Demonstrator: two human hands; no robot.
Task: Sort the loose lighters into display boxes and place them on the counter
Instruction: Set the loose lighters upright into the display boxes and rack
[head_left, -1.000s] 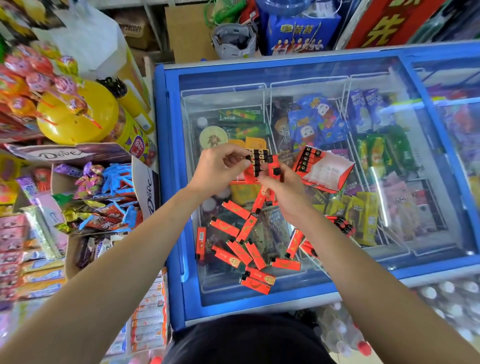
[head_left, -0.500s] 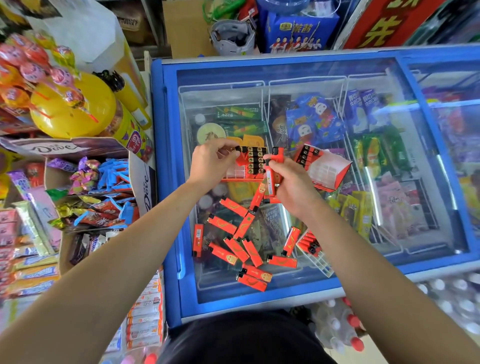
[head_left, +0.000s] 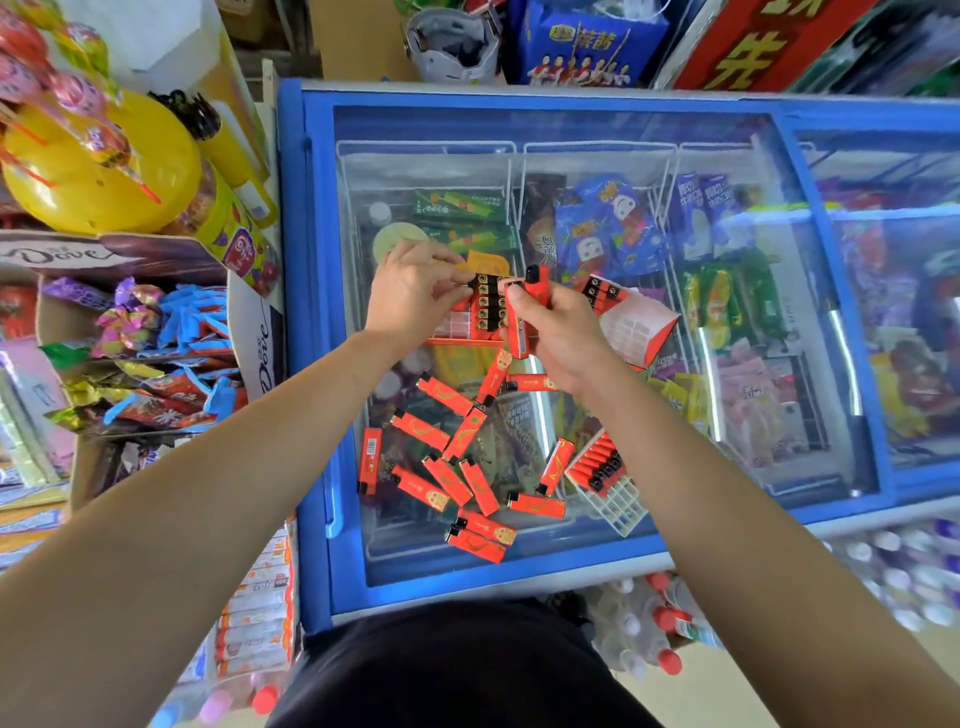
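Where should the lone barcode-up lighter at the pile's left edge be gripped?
Probably mid-body, from straight above. The barcode lighter lies flat on the freezer glass, black cap toward the person. Both its long sides look clear of neighbours, so fingers could pinch across its narrow width.

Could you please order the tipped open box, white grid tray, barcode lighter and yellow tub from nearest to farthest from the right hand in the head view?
1. Tipped open box, just right of the right hand.
2. White grid tray, below it, toward the person.
3. Barcode lighter, lower left on the glass.
4. Yellow tub, far left.
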